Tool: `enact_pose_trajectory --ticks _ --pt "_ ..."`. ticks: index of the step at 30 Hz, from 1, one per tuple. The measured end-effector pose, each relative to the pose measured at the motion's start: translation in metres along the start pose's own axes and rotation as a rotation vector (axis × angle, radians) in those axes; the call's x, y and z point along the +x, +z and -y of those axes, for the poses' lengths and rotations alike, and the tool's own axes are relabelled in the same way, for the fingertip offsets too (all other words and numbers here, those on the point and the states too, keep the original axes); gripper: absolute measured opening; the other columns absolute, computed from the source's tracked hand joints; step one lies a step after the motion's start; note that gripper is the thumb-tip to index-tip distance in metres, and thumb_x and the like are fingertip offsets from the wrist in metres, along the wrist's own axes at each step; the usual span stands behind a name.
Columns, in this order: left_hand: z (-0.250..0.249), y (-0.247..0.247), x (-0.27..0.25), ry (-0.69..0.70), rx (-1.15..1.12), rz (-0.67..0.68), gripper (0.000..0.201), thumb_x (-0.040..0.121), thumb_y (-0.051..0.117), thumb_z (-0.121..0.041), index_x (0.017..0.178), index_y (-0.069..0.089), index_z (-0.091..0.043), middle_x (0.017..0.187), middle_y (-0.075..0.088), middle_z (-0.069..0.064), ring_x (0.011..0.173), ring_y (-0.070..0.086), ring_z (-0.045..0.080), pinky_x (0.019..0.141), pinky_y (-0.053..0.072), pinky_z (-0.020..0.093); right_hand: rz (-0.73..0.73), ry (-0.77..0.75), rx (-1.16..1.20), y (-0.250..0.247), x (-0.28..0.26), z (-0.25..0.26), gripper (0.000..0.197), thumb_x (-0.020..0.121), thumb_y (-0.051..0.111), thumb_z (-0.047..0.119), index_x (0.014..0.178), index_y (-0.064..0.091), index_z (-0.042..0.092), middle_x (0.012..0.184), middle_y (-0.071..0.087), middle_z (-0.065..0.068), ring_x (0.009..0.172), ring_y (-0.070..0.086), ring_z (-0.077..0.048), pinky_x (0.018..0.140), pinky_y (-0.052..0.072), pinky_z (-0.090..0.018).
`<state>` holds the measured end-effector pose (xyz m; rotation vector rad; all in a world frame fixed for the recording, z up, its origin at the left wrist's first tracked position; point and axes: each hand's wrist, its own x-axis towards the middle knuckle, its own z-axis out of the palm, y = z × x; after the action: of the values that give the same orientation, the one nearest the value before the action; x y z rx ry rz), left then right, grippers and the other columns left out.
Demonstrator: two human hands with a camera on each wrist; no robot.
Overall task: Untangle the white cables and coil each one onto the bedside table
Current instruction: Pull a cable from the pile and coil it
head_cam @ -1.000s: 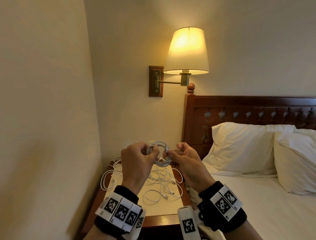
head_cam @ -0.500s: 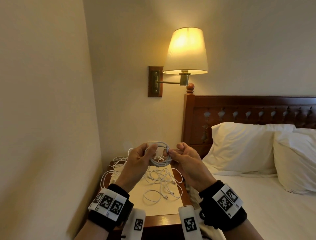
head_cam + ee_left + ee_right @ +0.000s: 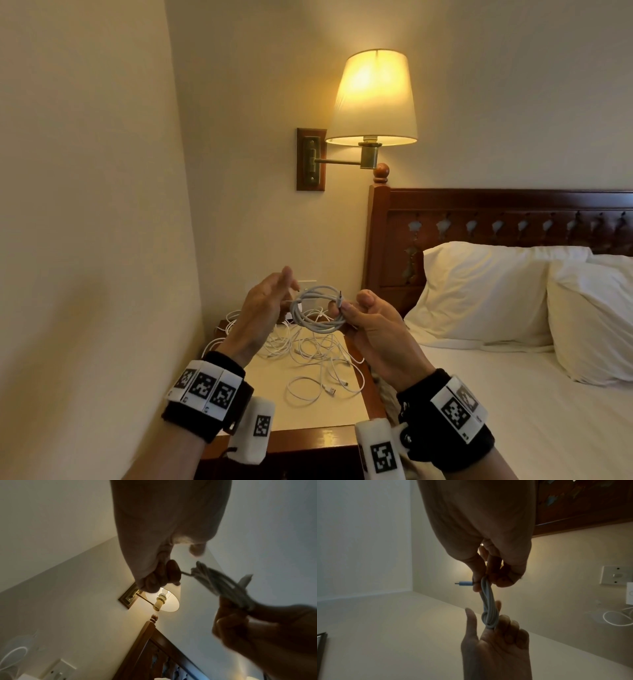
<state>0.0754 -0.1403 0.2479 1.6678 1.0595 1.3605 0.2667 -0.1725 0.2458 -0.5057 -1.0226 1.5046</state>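
A bed with white pillows stands beside the bedside table, where loose white cables lie tangled. Above them the right hand pinches a coiled white cable. The left hand touches the coil's far side, fingers loosely extended.

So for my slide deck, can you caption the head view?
Right hand pinches a coiled white cable above the bedside table; left hand at its other side, tangled cables below.
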Motion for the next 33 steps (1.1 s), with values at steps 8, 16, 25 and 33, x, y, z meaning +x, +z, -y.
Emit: enact_pose_trajectory --ticks 8,16,25,33 --pt "-0.004 -0.007 -0.010 -0.120 -0.213 0.227 0.033 0.093 0.054 -0.040 0.081 0.070 -0.014 0.066 0.034 0.002 0.058 0.028 0.011 0.054 0.030 0.022 0.153 -0.091 -0.457 0.001 0.003 0.012 0.026 0.094 0.051 0.014 0.118 0.062 0.013 0.083 0.057 -0.009 0.078 0.049 -0.028 0.072 0.042 -0.033" --pt "-0.002 0.014 -0.013 0.003 0.066 -0.018 0.033 0.102 0.047 -0.029 0.073 0.059 -0.019 0.057 0.049 -0.013 0.052 0.040 0.003 0.055 0.036 0.019 0.056 -0.292 -0.839 0.003 0.006 0.014 0.017 0.096 0.053 0.009 0.100 0.069 0.012 0.101 0.065 -0.009 0.083 0.064 -0.019 0.070 0.054 -0.023" --pt "0.019 0.028 -0.023 0.159 0.276 -0.160 0.026 0.101 0.050 -0.023 0.078 0.061 -0.020 0.058 0.053 -0.012 0.053 0.045 0.002 0.053 0.034 0.016 -0.113 -0.147 -0.325 0.003 0.005 0.003 0.022 0.098 0.047 0.001 0.112 0.063 -0.001 0.109 0.069 -0.020 0.097 0.069 -0.025 0.069 0.060 -0.030" --pt "0.004 0.033 -0.024 0.055 0.063 -0.177 0.018 0.099 0.045 -0.040 0.106 0.062 -0.038 0.114 0.062 -0.006 0.100 0.058 -0.002 0.079 0.040 0.005 -0.122 -0.330 -0.666 -0.006 0.010 -0.007 0.016 0.096 0.054 0.004 0.102 0.069 0.002 0.090 0.074 -0.011 0.081 0.073 -0.023 0.069 0.057 -0.023"
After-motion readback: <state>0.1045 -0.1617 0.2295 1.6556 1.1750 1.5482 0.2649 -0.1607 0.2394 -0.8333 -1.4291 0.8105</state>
